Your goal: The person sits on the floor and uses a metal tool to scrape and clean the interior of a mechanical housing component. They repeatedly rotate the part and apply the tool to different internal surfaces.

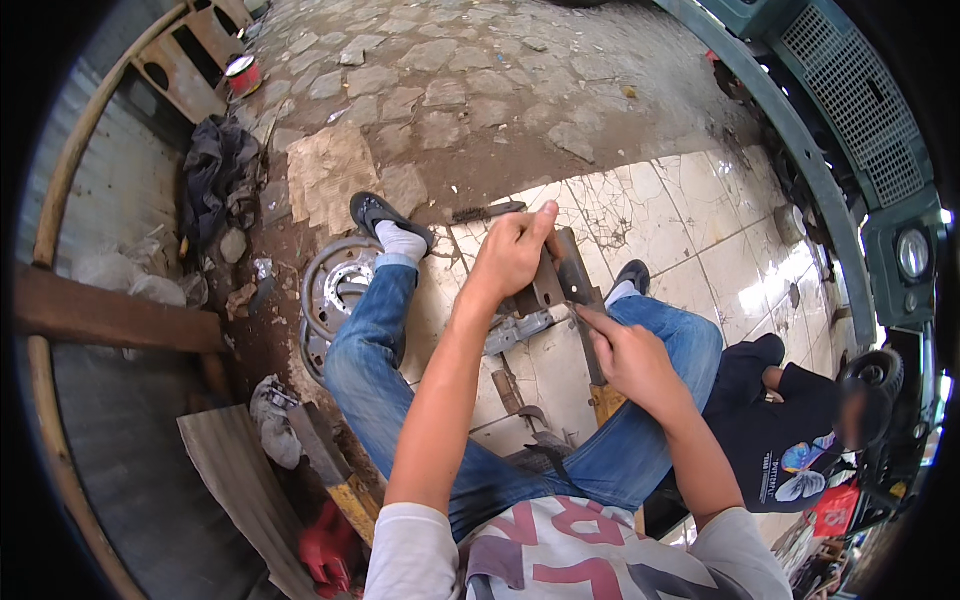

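My left hand (512, 250) is closed round the top of a rusty metal piece (545, 285), thumb uppermost. My right hand (630, 360), lower right, has its index finger reaching to a pale cylindrical metal part (555, 317); its other fingers are curled, their contents hidden. A dark steel bar (580, 280) runs beside both hands, with yellow paint (606, 400) lower down. A grey metal tool or fitting (505, 338) lies crosswise below my left hand. A wooden-handled tool (505, 390) lies between my legs, and a dark wire brush (478, 213) is beyond my left hand.
Metal wheel rims (320, 280) lie beside my left leg. A co-worker in black (750, 440) is low at my right, beside a green vehicle (850, 120). A corrugated wall (70, 430), dark cloth (215, 170), red can (240, 78) and wooden beam (120, 310) are on the left.
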